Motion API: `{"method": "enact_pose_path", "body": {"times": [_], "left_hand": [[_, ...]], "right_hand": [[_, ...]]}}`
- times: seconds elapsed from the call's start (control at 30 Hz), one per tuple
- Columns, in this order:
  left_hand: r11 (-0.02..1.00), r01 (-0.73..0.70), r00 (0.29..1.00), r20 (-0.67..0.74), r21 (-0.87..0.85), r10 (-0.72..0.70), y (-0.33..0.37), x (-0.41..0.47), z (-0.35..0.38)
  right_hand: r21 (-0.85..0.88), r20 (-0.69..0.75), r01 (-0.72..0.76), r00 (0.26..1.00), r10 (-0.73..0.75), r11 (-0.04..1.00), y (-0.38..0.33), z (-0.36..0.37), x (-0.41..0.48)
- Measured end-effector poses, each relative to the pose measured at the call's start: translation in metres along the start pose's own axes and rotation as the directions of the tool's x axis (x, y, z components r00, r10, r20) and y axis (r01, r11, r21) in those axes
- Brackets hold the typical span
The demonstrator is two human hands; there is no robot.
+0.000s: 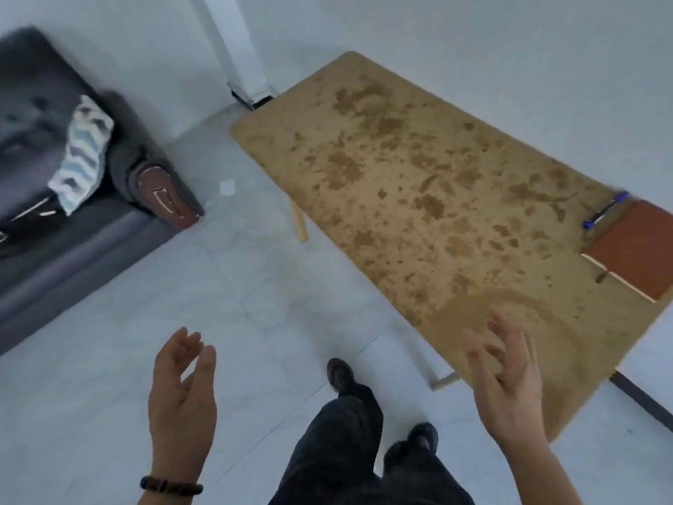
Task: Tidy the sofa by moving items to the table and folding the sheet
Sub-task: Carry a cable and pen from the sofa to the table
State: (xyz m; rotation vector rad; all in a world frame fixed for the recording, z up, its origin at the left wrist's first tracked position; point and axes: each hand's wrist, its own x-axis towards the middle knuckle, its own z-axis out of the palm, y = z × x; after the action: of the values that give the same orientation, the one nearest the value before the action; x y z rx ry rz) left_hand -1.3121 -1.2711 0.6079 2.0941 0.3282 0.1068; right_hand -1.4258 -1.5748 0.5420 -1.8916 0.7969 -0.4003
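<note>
1. Left hand (182, 388): yours, held over the floor and holding nothing. The fingers were loosely curved and close together, with the thumb apart from them. You wore a dark beaded bracelet (171, 484) on that wrist.
2. Right hand (506, 380): yours, raised over the near corner of the table (418, 176) and holding nothing. The fingers were spread and slightly bent, and somewhat blurred.
3. Sheet (83, 158): white with blue and grey chevrons. It lay bunched on the seat of the sofa (32, 114), leaning against the armrest.
4. Sofa: dark grey, at the left of your view, well apart from the table across pale floor tiles (255, 286).
5. Table: a tan top mottled with brown blotches, on pale wooden legs.
6. Notebook (633, 249): brown cover, lying flat near the table's right edge.
7. Pen (604, 209): blue, just beside the notebook. Whether they touched could not be told.
8. Your legs: dark trousers (342, 450) and dark shoes, between your hands.
</note>
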Motion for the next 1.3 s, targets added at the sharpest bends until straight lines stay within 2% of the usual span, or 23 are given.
{"method": "enact_pose_path", "body": {"times": [0.1,0.23,0.43,0.63,0.73,0.9,1.1,1.17,1.3], "left_hand": [[0.998,0.052,0.985,-0.161,-0.029,-0.056,-0.024,-0.009,-0.060],[0.990,0.093,0.945,-0.305,-0.103,-0.121,-0.069,-0.007,-0.124],[0.960,0.145,0.882,-0.409,-0.239,-0.235,-0.146,0.014,-0.229],[0.934,0.195,0.815,-0.480,-0.299,-0.324,-0.210,0.047,-0.323],[0.923,0.215,0.805,-0.477,-0.318,-0.352,-0.227,0.076,-0.355],[0.929,0.260,0.809,-0.466,-0.263,-0.358,-0.256,0.157,-0.377],[0.919,0.320,0.770,-0.502,-0.229,-0.394,-0.276,0.302,-0.397],[0.913,0.342,0.757,-0.510,-0.221,-0.407,-0.269,0.351,-0.411],[0.924,0.319,0.736,-0.559,-0.210,-0.382,-0.255,0.439,-0.440]], "right_hand": [[-0.023,0.112,0.058,0.992,-0.055,0.998,-0.036,0.032,-0.009],[-0.024,0.229,0.176,0.959,-0.166,0.984,-0.080,0.096,-0.027],[0.033,0.406,0.332,0.858,-0.316,0.943,-0.148,0.222,-0.087],[0.009,0.562,0.450,0.736,-0.377,0.893,-0.200,0.342,-0.144],[0.001,0.606,0.454,0.709,-0.361,0.891,-0.219,0.386,-0.159],[0.012,0.648,0.421,0.687,-0.327,0.907,-0.238,0.475,-0.149],[0.028,0.679,0.391,0.668,-0.304,0.920,-0.277,0.628,-0.093],[0.029,0.710,0.391,0.640,-0.294,0.920,-0.307,0.675,-0.071],[0.080,0.745,0.482,0.553,-0.373,0.873,-0.381,0.762,-0.034]]}}
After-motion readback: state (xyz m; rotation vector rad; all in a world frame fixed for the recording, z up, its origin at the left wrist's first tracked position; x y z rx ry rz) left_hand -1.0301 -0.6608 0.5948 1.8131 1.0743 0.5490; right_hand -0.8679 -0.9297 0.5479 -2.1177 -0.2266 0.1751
